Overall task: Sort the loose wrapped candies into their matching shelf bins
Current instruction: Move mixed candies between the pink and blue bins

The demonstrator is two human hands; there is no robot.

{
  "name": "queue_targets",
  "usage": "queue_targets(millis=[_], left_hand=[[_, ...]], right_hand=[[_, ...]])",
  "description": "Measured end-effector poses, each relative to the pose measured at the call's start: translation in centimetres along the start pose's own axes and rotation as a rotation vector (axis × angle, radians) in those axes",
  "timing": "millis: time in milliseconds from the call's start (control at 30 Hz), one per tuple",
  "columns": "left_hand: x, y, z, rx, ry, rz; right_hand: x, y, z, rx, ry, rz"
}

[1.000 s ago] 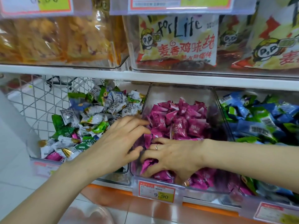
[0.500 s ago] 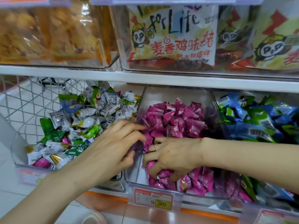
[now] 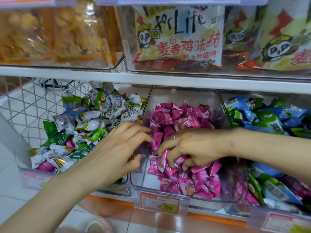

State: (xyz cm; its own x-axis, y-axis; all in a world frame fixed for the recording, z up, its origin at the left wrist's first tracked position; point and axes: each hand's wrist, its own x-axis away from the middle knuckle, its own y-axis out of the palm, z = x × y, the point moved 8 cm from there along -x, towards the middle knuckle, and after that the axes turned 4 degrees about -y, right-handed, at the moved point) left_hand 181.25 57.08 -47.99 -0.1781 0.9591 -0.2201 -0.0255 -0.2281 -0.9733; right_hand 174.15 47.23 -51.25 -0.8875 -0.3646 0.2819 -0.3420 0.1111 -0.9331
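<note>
Three clear bins sit side by side on the lower shelf. The middle bin (image 3: pixel 185 195) holds pink wrapped candies (image 3: pixel 178 115). The left bin (image 3: pixel 23 167) holds mixed white, green and gold candies (image 3: pixel 94 121), with a few stray pink candies (image 3: pixel 46 165) at its front. My right hand (image 3: pixel 193 147) is inside the middle bin, fingers curled around a few pink candies. My left hand (image 3: pixel 117 148) rests across the wall between the left and middle bins, fingers spread, fingertips touching pink candies.
The right bin (image 3: pixel 279 214) holds blue and green candies (image 3: pixel 262 118). A white shelf board (image 3: pixel 101 76) runs close overhead, carrying snack bags (image 3: pixel 178 34). A price tag (image 3: pixel 159 202) reading 9.90 hangs below the middle bin. A wire grid (image 3: pixel 25 108) stands at left.
My right hand has slid a little toward the bin's front and curled tighter on pink candies. My left hand stays on the divider. The camera has come closer.
</note>
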Motion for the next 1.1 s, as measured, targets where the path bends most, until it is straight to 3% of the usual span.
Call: queue_targets(millis=[100,367,567,633,700,767,833,967,1100], left_hand=[[-0.1,-0.1,-0.1,0.007,-0.011,0.0],[-0.3,-0.6,0.5,0.012,0.013,0.003],[-0.7,-0.5,0.8,0.001,0.0,-0.072],[-0.7,-0.6,0.8,0.002,-0.016,-0.077],[-0.7,-0.9,0.7,0.024,-0.041,-0.058],[-0.9,-1.2,0.7,0.046,-0.067,-0.038],[-1.0,-1.6,0.8,0.064,-0.086,-0.013],[-1.3,-1.9,1.1,0.045,-0.097,0.005],[-1.8,-1.4,1.0,0.026,-0.113,-0.032]], right_hand=[[0.8,-0.4,-0.3,0.017,0.024,-0.077],[4.8,-1.4,0.1,-0.011,0.155,-0.005],[6.2,0.2,-1.9,-0.033,0.145,-0.014],[6.5,-0.6,-2.3,-0.145,0.158,0.084],[6.8,-2.4,-1.8,-0.254,0.197,0.288],[6.9,-4.4,-0.4,-0.22,0.277,0.507],[6.4,-5.1,1.4,-0.093,0.433,0.577],[4.4,-2.4,4.7,-0.126,0.705,0.346],[2.9,-1.4,4.0,-0.066,0.641,0.219]])
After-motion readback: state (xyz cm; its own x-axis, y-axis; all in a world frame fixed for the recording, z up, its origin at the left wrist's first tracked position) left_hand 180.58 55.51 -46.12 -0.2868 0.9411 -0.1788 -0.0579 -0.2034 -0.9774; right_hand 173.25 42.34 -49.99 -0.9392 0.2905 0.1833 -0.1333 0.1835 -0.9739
